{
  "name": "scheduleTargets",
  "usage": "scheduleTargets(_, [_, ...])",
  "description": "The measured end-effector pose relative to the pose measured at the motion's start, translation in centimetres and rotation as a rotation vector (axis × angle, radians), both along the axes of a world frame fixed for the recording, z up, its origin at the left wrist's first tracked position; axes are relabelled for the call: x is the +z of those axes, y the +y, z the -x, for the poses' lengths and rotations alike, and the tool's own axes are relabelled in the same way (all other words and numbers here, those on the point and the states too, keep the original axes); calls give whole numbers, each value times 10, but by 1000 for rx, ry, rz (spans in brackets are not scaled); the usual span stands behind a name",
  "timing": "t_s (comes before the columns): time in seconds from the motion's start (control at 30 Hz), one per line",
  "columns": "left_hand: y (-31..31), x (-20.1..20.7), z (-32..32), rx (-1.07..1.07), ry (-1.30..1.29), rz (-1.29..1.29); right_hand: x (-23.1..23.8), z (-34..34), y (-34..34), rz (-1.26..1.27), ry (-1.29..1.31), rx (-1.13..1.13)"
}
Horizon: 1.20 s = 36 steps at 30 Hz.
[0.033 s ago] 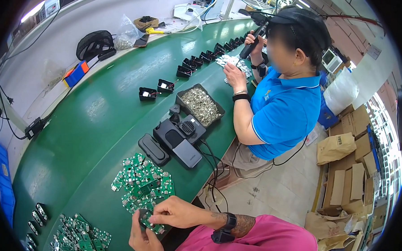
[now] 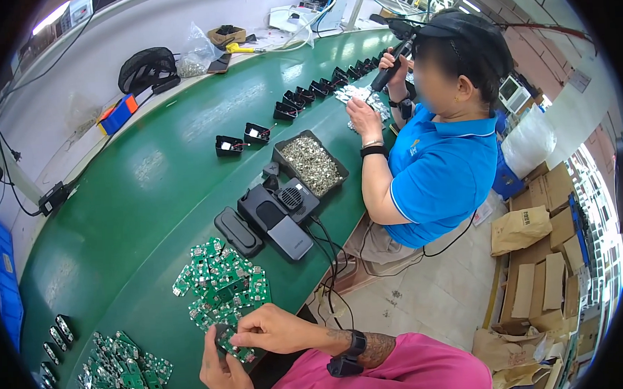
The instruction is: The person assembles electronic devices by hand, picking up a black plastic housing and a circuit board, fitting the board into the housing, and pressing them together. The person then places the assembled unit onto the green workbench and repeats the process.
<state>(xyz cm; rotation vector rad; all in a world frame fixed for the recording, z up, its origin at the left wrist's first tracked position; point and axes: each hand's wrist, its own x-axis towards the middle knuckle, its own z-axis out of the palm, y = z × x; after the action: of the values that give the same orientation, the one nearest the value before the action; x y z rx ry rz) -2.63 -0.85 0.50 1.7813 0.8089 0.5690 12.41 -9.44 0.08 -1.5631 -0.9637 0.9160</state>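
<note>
Left hand (image 2: 222,372): fingers pointing up, clamped on a dark-and-green part (image 2: 224,336).
Part position: between both hands, beside the circuit-board pile (image 2: 228,285).
Right hand (image 2: 279,329): extended leftward, fingers curled together against it; grip unclear.

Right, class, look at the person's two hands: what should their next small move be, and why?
Probably a slight tilt of the small dark piece, with the left hand steadying it and the right hand easing clear. Both hands meet at the piece, and the right one partly covers it, so its whole face can't be checked in this view.
</note>
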Motion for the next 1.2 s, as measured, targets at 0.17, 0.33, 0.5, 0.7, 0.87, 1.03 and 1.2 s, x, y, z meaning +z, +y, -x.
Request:
scheduleTargets(0.17, [3,-11,3,-14,-215,241,1,2,3,13,-47,-23])
scheduleTargets(0.33, [5,-7,5,13,-246,321,-2,13,5,11,-268,-56])
scheduleTargets(0.5, [7,-35,3,32,-228,82,-1,18,5,57,-324,-81])
scheduleTargets(0.7, [5,-18,3,106,-188,365,-1,23,8,135,-303,-92])
scheduleTargets(0.87, [6,-29,5,77,-204,308,-7,28,10,-14,-44,-1])
scheduleTargets(1.03, [3,-28,-3,163,-250,279,-9,29,13,-127,-26,-19])
scheduleTargets(1.2, [3,-30,-6,110,-289,234,-6,34,8,-147,-48,-114])
